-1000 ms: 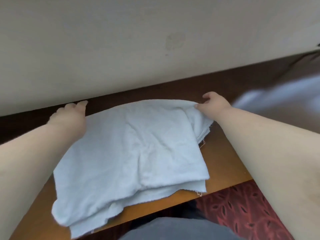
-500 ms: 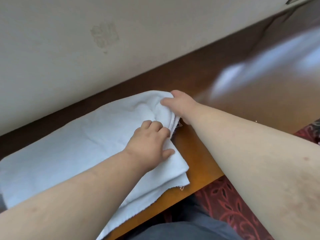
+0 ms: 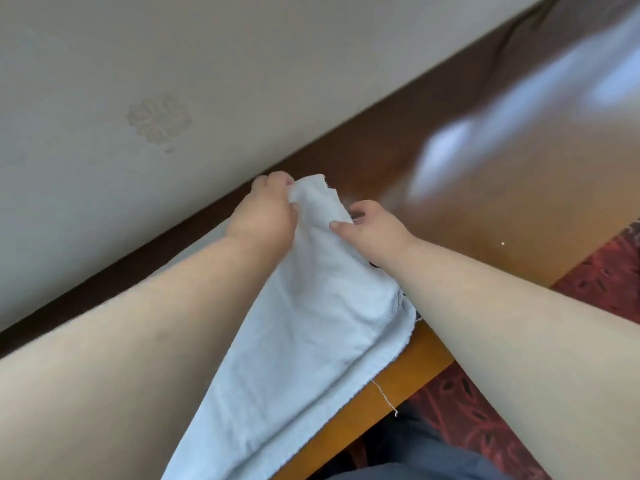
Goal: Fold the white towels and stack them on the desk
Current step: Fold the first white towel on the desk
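white towel [image 3: 311,327] lies on the desk [image 3: 485,216], running from 7 o'clock at the near edge up to approx. centre frame, where its far end is lifted off the wood. left hand [image 3: 263,220] has fingers curled, pinching the raised corner at 12 of the cloth; right hand [image 3: 372,228] has thumb pressed on the fabric edge at 2, fingers curled behind, so it looks like a grip too. cloth looks light, soft, limp w/ frayed hems and loose threads; prob. sags and slips out of line, so take it at corners/edges, pull taut before creasing. wall [image 3: 173,81] sits close behind at 11, limits reach. blurred pale shape [image 3: 519,109] at 2 o'clock, can't tell what. patterned red floor [image 3: 606,271] at 4.
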The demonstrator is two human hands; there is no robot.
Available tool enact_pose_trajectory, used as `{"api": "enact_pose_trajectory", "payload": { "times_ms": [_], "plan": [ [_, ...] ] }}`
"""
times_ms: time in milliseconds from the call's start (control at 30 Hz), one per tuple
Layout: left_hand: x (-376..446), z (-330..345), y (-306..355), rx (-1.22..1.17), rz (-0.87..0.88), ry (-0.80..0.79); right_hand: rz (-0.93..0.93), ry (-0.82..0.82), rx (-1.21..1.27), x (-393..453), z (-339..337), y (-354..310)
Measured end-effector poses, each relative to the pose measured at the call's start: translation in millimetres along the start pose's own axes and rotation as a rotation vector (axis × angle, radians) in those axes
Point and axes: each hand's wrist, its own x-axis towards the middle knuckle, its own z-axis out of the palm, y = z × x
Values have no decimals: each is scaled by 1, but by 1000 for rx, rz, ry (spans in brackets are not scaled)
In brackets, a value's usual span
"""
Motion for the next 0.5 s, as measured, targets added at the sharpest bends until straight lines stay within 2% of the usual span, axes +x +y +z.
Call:
{"api": "enact_pose_trajectory", "payload": {
  "times_ms": [133, 267, 367, 433, 500],
  "plan": [
    [46, 5, 17, 124, -1, -261, 110, -120, -437, -26, -31, 28],
    [64, 22, 16, 217, 14, -272, 202, -263, -602, -56, -50, 48],
    [70, 22, 10, 182, 54, -206, 199, -215, -455, -76, -59, 62],
    [66, 22, 2, -19, 28, -134, 219, -98, -209, -91, -64, 70],
    [59, 23, -4, -195, -29, -90, 192, 95, 78, -104, -62, 80]
  ]
}}
